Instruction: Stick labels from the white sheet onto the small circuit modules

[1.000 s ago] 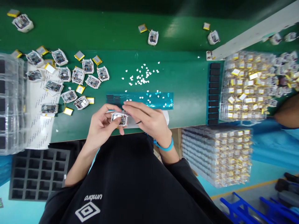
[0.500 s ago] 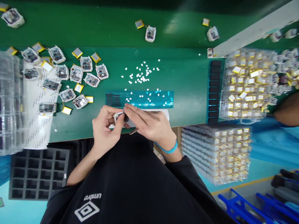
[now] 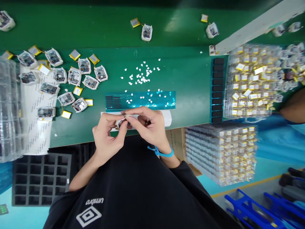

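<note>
A white watch case [image 3: 119, 123] with a circuit board inside is held near the table's front edge, mostly hidden by fingers. My left hand [image 3: 108, 132] grips it from the left, between thumb and fingers. From the right, the thumb and index finger of my right hand [image 3: 150, 126] pinch at the case's upper edge. The other right fingers are curled; whether they hold anything is hard to see. Beneath both hands is a white sheet [image 3: 166, 117]. Just beyond lies a blue film strip [image 3: 152, 103] with black pieces at its left end and small white stickers on it.
Small white stickers [image 3: 144, 76] are scattered mid-table. Several open watch cases [image 3: 74, 76] with yellow-edged batteries lie to the left, beside clear trays [image 3: 9, 111]. To the right are a strip of black blocks [image 3: 217, 92], battery-filled trays [image 3: 250, 82] and another person's arm [image 3: 294, 106].
My right hand has turned, its thumb now up at the case's edge and its fingers curled. A thin metal tool seen below it earlier no longer shows clearly. The view has shifted slightly.
</note>
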`<state>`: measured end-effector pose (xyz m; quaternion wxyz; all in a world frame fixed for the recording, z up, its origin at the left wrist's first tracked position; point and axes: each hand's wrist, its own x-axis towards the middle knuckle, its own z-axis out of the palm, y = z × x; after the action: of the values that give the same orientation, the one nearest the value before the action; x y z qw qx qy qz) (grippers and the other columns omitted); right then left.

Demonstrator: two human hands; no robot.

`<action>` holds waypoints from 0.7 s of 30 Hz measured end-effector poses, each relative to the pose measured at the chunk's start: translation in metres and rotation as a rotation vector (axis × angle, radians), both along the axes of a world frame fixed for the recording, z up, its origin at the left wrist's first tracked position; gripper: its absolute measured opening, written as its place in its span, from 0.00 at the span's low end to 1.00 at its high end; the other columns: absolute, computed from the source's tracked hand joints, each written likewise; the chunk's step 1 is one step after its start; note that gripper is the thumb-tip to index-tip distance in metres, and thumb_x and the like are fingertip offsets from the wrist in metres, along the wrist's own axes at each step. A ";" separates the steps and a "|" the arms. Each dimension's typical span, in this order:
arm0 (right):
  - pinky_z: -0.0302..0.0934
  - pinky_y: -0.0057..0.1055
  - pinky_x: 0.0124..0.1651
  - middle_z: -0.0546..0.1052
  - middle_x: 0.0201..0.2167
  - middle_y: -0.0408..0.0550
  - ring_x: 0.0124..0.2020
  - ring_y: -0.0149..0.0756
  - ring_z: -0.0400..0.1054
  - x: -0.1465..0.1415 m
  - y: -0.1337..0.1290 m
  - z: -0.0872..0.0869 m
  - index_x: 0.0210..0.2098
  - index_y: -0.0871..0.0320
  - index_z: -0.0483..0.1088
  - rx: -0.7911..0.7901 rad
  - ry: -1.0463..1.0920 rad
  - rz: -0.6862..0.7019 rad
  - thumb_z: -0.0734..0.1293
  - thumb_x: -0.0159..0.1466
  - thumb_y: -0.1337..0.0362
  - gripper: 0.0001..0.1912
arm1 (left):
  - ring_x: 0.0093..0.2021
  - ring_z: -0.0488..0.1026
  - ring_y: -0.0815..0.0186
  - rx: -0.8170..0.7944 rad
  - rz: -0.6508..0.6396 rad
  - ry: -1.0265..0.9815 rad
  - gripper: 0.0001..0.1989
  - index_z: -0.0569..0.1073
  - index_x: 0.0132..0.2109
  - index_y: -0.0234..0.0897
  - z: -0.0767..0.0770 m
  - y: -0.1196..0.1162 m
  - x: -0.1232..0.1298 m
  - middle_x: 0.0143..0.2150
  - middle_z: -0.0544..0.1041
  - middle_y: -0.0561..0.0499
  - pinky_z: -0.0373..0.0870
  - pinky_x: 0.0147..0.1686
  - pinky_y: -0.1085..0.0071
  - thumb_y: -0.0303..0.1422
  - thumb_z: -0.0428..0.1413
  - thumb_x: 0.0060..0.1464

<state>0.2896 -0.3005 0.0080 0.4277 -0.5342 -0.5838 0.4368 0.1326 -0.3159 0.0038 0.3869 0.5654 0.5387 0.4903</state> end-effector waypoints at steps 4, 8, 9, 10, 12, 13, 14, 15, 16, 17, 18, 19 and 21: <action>0.76 0.27 0.33 0.89 0.42 0.45 0.30 0.29 0.79 0.001 -0.002 -0.002 0.49 0.53 0.84 -0.064 0.149 0.038 0.67 0.77 0.51 0.16 | 0.33 0.87 0.67 0.001 -0.012 -0.052 0.08 0.75 0.45 0.41 0.000 -0.001 0.002 0.37 0.86 0.55 0.84 0.31 0.75 0.25 0.66 0.64; 0.74 0.27 0.30 0.88 0.34 0.43 0.25 0.28 0.75 0.003 -0.001 -0.005 0.51 0.53 0.84 -0.057 0.170 0.056 0.70 0.75 0.52 0.15 | 0.33 0.87 0.68 0.034 -0.015 -0.101 0.08 0.76 0.46 0.41 0.000 -0.001 0.002 0.38 0.85 0.56 0.83 0.31 0.76 0.25 0.66 0.65; 0.73 0.27 0.30 0.87 0.33 0.42 0.24 0.28 0.75 0.003 0.000 -0.005 0.50 0.53 0.84 -0.054 0.165 0.059 0.70 0.75 0.52 0.15 | 0.33 0.86 0.69 0.038 -0.009 -0.097 0.07 0.76 0.46 0.41 0.001 -0.001 0.002 0.37 0.84 0.56 0.83 0.31 0.76 0.25 0.65 0.65; 0.73 0.26 0.30 0.87 0.32 0.42 0.25 0.28 0.75 0.002 0.000 -0.005 0.50 0.53 0.85 -0.049 0.165 0.061 0.70 0.75 0.53 0.14 | 0.32 0.86 0.69 0.038 -0.002 -0.087 0.07 0.77 0.46 0.42 0.001 -0.001 0.002 0.37 0.84 0.57 0.83 0.30 0.76 0.26 0.65 0.66; 0.73 0.26 0.30 0.87 0.33 0.42 0.25 0.27 0.76 -0.001 0.000 -0.005 0.49 0.53 0.85 -0.041 0.199 0.049 0.70 0.75 0.54 0.13 | 0.31 0.85 0.69 0.046 0.011 -0.059 0.05 0.77 0.45 0.43 0.002 -0.001 0.002 0.36 0.83 0.57 0.83 0.29 0.75 0.27 0.65 0.68; 0.74 0.26 0.31 0.88 0.34 0.42 0.26 0.27 0.76 -0.003 -0.001 -0.006 0.49 0.53 0.85 -0.043 0.226 0.039 0.70 0.75 0.55 0.13 | 0.30 0.85 0.70 0.058 0.022 -0.046 0.05 0.77 0.45 0.43 0.002 -0.001 0.002 0.36 0.83 0.57 0.83 0.28 0.76 0.27 0.65 0.68; 0.75 0.26 0.32 0.88 0.36 0.43 0.26 0.27 0.76 -0.005 -0.002 -0.006 0.49 0.54 0.84 -0.052 0.252 0.029 0.70 0.75 0.55 0.13 | 0.29 0.84 0.70 0.066 0.029 -0.034 0.05 0.78 0.45 0.43 0.003 -0.001 0.002 0.36 0.83 0.57 0.83 0.28 0.76 0.27 0.65 0.67; 0.76 0.26 0.32 0.89 0.38 0.43 0.27 0.27 0.77 -0.007 -0.003 -0.007 0.49 0.54 0.84 -0.067 0.271 0.019 0.70 0.75 0.55 0.13 | 0.29 0.84 0.70 0.076 0.037 -0.026 0.06 0.78 0.45 0.42 0.003 -0.001 0.001 0.36 0.83 0.57 0.83 0.28 0.76 0.27 0.66 0.67; 0.77 0.26 0.33 0.89 0.39 0.44 0.27 0.27 0.78 -0.009 -0.004 -0.007 0.49 0.54 0.84 -0.084 0.281 0.010 0.70 0.75 0.54 0.13 | 0.29 0.84 0.70 0.076 0.040 -0.020 0.06 0.78 0.45 0.42 0.003 -0.002 0.001 0.36 0.83 0.57 0.83 0.29 0.76 0.27 0.66 0.67; 0.78 0.26 0.33 0.89 0.41 0.44 0.28 0.27 0.79 -0.011 -0.004 -0.007 0.48 0.53 0.84 -0.103 0.281 -0.003 0.70 0.75 0.53 0.14 | 0.29 0.85 0.70 0.067 0.039 -0.014 0.06 0.78 0.45 0.42 0.003 -0.002 0.001 0.37 0.84 0.57 0.83 0.30 0.76 0.27 0.66 0.66; 0.79 0.27 0.34 0.90 0.43 0.45 0.29 0.28 0.80 -0.012 -0.005 -0.008 0.48 0.53 0.85 -0.120 0.275 -0.018 0.70 0.75 0.52 0.15 | 0.30 0.85 0.70 0.054 0.035 -0.011 0.06 0.78 0.45 0.42 0.002 -0.003 0.001 0.37 0.84 0.57 0.83 0.31 0.76 0.28 0.67 0.66; 0.80 0.27 0.34 0.90 0.44 0.45 0.30 0.29 0.80 -0.013 -0.006 -0.008 0.47 0.53 0.85 -0.130 0.268 -0.032 0.70 0.74 0.51 0.15 | 0.31 0.86 0.69 0.045 0.028 -0.009 0.06 0.78 0.45 0.42 0.002 -0.003 0.000 0.37 0.84 0.57 0.84 0.32 0.76 0.28 0.67 0.65; 0.80 0.27 0.34 0.90 0.44 0.46 0.30 0.29 0.81 -0.012 -0.006 -0.008 0.47 0.53 0.85 -0.125 0.266 -0.040 0.69 0.75 0.49 0.17 | 0.31 0.86 0.69 0.037 0.020 -0.004 0.07 0.78 0.45 0.42 0.002 -0.003 0.000 0.37 0.85 0.57 0.84 0.32 0.76 0.28 0.68 0.64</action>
<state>0.2776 -0.3066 -0.0003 0.4759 -0.5088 -0.4830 0.5305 0.1324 -0.3190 0.0058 0.3728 0.5659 0.5343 0.5052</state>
